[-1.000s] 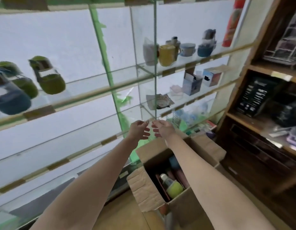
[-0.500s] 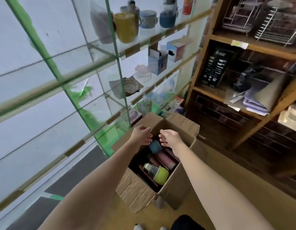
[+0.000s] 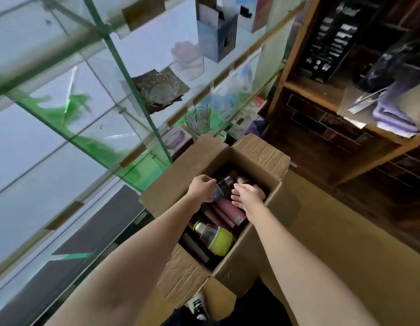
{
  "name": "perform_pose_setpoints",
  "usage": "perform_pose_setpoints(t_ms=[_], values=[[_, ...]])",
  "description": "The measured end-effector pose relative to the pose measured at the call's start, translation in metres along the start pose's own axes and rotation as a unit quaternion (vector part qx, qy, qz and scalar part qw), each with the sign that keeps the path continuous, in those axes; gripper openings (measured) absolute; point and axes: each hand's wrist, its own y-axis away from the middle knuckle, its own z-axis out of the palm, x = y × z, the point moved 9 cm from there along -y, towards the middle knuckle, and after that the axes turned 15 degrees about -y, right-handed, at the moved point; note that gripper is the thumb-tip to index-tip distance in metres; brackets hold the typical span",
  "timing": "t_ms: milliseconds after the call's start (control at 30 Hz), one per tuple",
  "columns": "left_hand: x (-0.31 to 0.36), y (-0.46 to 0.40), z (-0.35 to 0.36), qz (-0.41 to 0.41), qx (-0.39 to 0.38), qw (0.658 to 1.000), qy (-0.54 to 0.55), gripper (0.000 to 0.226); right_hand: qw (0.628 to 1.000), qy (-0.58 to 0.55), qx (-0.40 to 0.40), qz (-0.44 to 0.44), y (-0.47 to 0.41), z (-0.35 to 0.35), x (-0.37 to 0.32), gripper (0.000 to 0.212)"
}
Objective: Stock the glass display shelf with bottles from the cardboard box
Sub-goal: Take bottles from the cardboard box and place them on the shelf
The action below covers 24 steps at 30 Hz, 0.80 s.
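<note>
1. The left hand (image 3: pixel 202 189) now has its curled fingers at a blue bottle (image 3: pixel 218 192) in the cardboard box (image 3: pixel 258 156), where half a second ago it hovered over the rim; whether they grip it I cannot tell.
2. The right hand (image 3: pixel 249 196) has dropped lower inside the box, fingers loosely spread and holding nothing, above the pink bottles (image 3: pixel 224 211).
3. A lime-green bottle (image 3: pixel 214 236) lies nearer the person.
4. The view has tilted down: the glass display shelf (image 3: pixel 143 147) stands left of the box, its upper mugs gone from view.
5. A wooden shelf (image 3: pixel 321 90) stands to the right.
</note>
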Motion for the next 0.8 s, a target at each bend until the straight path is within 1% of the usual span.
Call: perform_pose_setpoints(t_ms=[133, 267, 367, 433, 533, 667, 733, 800], values=[[-0.007, -0.045, 0.022, -0.039, -0.015, 0.998, -0.054, 0.01, 0.997, -0.034, 0.0, 0.063, -0.045, -0.002, 0.005, 0.02], [-0.016, -0.093, 0.033, -0.059, 0.013, 0.988, -0.142, 0.013, 0.992, -0.035, 0.01, 0.118, -0.096, -0.001, 0.018, 0.032], [-0.016, -0.119, 0.039, -0.042, 0.033, 0.978, -0.203, 0.011, 0.989, -0.05, 0.041, 0.134, -0.126, -0.004, 0.026, 0.032], [-0.016, -0.136, 0.044, -0.028, 0.038, 0.972, -0.232, 0.015, 0.985, -0.061, 0.062, 0.151, -0.144, -0.008, 0.034, 0.029], [-0.017, -0.161, 0.055, -0.011, 0.025, 0.962, -0.273, 0.033, 0.977, -0.073, 0.072, 0.184, -0.164, -0.011, 0.046, 0.013], [-0.026, -0.187, 0.083, -0.002, -0.037, 0.934, -0.356, 0.059, 0.973, -0.075, 0.066, 0.206, -0.186, -0.016, 0.055, 0.019], [-0.034, -0.195, 0.094, -0.01, -0.06, 0.921, -0.386, 0.067, 0.974, -0.064, 0.062, 0.208, -0.192, -0.017, 0.057, 0.014], [-0.039, -0.204, 0.1, -0.02, -0.06, 0.907, -0.417, 0.071, 0.974, -0.05, 0.056, 0.213, -0.196, -0.016, 0.06, 0.009]])
